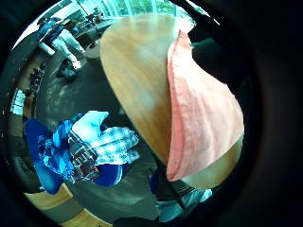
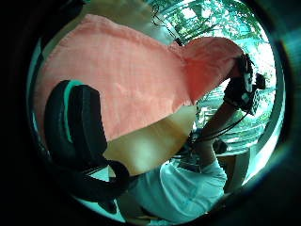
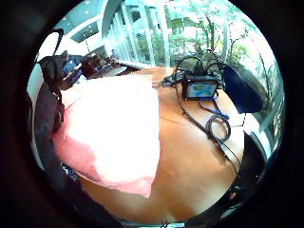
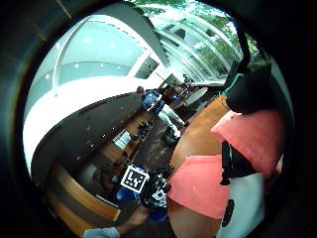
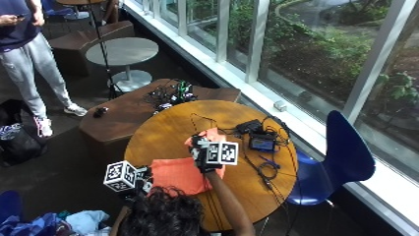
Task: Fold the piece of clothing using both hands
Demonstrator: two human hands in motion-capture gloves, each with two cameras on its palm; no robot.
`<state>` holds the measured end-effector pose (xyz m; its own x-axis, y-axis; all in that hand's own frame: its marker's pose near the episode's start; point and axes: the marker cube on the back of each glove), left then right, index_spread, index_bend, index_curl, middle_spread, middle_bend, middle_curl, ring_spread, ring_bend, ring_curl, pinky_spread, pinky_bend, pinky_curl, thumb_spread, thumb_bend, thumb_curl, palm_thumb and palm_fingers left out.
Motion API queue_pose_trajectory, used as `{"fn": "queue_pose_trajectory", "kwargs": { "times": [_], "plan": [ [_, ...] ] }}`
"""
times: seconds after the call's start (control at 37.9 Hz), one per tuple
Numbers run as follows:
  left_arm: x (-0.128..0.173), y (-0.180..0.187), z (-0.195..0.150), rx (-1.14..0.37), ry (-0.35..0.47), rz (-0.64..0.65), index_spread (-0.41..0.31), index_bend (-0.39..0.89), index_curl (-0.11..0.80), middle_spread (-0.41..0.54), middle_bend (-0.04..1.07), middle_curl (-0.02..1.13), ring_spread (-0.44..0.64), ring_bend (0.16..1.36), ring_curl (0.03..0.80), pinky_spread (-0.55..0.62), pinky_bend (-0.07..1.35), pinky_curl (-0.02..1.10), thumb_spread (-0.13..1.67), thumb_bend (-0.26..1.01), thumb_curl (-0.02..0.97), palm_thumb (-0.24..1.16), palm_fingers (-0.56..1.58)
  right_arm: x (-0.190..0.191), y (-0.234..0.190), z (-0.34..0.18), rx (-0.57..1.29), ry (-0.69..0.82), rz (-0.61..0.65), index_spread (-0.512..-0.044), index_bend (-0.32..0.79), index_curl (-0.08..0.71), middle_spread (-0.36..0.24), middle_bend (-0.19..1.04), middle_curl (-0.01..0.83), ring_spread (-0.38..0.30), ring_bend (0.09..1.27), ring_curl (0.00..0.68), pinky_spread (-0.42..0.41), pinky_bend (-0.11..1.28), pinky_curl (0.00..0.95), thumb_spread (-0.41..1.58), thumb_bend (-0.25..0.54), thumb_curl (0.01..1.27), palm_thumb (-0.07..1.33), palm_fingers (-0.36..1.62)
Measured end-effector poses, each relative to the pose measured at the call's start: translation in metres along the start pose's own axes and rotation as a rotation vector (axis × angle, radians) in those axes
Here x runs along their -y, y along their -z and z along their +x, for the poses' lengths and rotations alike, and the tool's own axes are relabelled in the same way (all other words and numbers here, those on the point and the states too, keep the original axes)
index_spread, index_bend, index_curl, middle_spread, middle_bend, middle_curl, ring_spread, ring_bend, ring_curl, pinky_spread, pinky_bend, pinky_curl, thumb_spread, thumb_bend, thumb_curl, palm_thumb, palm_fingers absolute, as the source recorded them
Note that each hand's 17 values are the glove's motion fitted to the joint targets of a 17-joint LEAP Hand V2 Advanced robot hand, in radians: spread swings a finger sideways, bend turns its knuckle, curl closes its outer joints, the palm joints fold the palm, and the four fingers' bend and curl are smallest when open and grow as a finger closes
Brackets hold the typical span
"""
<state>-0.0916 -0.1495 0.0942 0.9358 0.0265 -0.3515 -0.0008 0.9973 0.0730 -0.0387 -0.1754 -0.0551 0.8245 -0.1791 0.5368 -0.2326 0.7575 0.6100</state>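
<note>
A salmon-pink piece of clothing [image 5: 180, 173] is laid on the round wooden table [image 5: 170, 125], near the edge closest to the person. Its far corner is lifted off the tabletop and carried by the right hand [image 5: 208, 156], whose fingers are closed on the cloth; the raised portion is seen arching above the flat portion. The near left corner of the garment is gripped by the left hand [image 5: 139, 183] at the table's rim, where black gloved fingers [image 2: 75, 127] are curled against the fabric. In the left little finger side palm view, the cloth [image 1: 199, 109] is shown draped along the table edge. A small screen device [image 5: 263, 143] with black cables [image 5: 265, 172] is placed on the table beside the garment, apart from it. A blue chair [image 5: 340, 157] is positioned at the table's right side.
</note>
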Motion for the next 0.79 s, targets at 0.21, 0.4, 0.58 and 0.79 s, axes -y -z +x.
{"fn": "queue_pose_trajectory", "kwargs": {
  "times": [0.21,0.4,0.58,0.79],
  "plan": [
    [-0.035,0.034,-0.040,-0.054,0.114,0.092,-0.089,0.13,0.308,-0.014,0.21,0.39,0.13,0.53,0.324,0.20,0.52,0.44,1.50,0.07,0.224,0.24,0.41,-0.048,-0.091,-0.109,-0.143,0.291,-0.109,-0.312,0.13,0.324,-0.283,0.20,0.456,-0.279,0.71,0.446,-0.379,0.60,0.378,0.67,-0.021,0.55,1.05,1.25],
    [-0.058,0.048,-0.070,-0.118,0.201,0.180,-0.090,0.12,0.301,-0.031,0.22,0.40,0.11,0.54,0.327,0.17,0.50,0.43,1.51,0.09,0.244,0.31,0.44,-0.108,-0.159,-0.161,-0.285,0.500,-0.172,-0.321,0.08,0.298,-0.289,0.21,0.465,-0.280,0.74,0.452,-0.380,0.62,0.383,0.68,-0.022,0.56,1.05,1.24],
    [-0.073,0.052,-0.084,-0.115,0.252,0.185,-0.097,0.12,0.298,-0.043,0.21,0.40,0.10,0.54,0.327,0.16,0.50,0.42,1.51,0.11,0.261,0.35,0.46,-0.150,-0.205,-0.156,-0.336,0.577,-0.330,-0.327,0.03,0.258,-0.292,0.21,0.466,-0.289,0.75,0.453,-0.385,0.66,0.393,0.69,-0.045,0.55,1.02,1.18],
    [-0.066,0.053,-0.058,-0.074,0.189,0.183,-0.100,0.13,0.298,-0.049,0.20,0.41,0.09,0.53,0.326,0.16,0.49,0.41,1.51,0.11,0.271,0.38,0.47,-0.163,-0.177,-0.126,-0.255,0.630,-0.653,-0.327,0.01,0.188,-0.273,0.14,0.426,-0.300,0.67,0.425,-0.338,0.76,0.413,0.83,-0.062,0.52,0.90,0.88]
  ]
}}
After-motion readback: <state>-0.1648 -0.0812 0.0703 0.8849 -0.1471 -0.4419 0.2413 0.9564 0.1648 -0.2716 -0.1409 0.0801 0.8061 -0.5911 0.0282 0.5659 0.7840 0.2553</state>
